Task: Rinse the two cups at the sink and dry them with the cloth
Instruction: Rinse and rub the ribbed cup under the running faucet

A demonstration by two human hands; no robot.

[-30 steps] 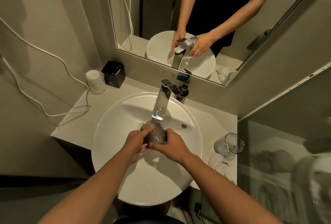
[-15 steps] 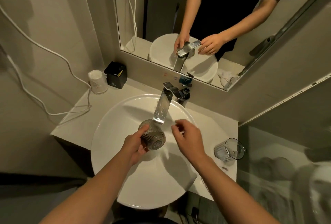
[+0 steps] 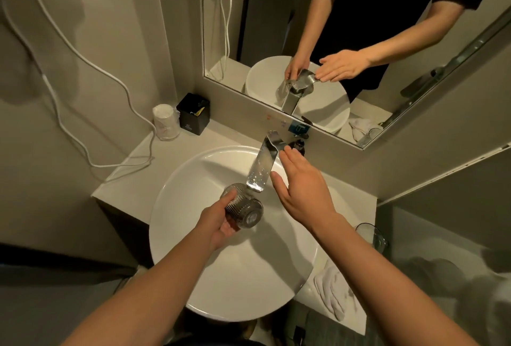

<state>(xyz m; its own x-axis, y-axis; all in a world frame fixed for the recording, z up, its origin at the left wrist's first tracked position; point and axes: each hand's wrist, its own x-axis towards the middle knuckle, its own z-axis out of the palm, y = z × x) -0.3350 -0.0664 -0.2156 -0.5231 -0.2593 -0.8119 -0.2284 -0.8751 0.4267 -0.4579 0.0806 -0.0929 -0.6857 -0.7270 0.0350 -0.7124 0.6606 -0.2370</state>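
Head view: two cups, one in left hand, one on counter.

Ribbed glass cup, glossy sink (chrome tap).

A ribbed, smoky-grey glass cup lies tilted on its side over the round white ceramic sink, just below the spout. A second, clear glass cup stands on the counter right of the basin, near a crumpled white cloth.
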